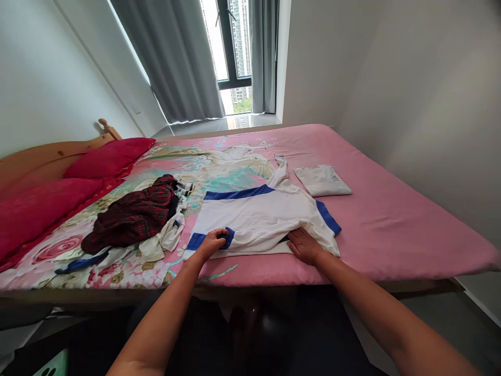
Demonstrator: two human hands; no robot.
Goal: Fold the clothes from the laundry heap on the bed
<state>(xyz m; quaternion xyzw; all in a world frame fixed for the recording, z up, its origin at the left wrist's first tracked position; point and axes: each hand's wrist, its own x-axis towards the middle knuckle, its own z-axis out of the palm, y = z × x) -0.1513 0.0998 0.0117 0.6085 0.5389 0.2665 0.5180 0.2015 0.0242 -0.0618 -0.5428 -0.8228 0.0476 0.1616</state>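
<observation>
A white long-sleeved shirt (242, 214) with blue trim lies spread on the bed, its collar end toward the right. My left hand (214, 243) is closed around a blue cuff at the end of the near sleeve, which is laid across the body of the shirt. Toward the shirt's right side, my right hand (305, 246) rests flat against the near sleeve, fingers extended and their tips partly hidden by a fold. The far sleeve sticks out toward the window. Just beyond the shirt sits a folded white garment (323, 180) with a small dark print.
At the left is a heap of clothes with a dark red plaid garment (133, 216) on top. Red pillows (109, 158) lean by the wooden headboard (50, 156). The pink bed sheet (391, 224) reaches the near bed edge. Grey curtains (183, 57) flank the window.
</observation>
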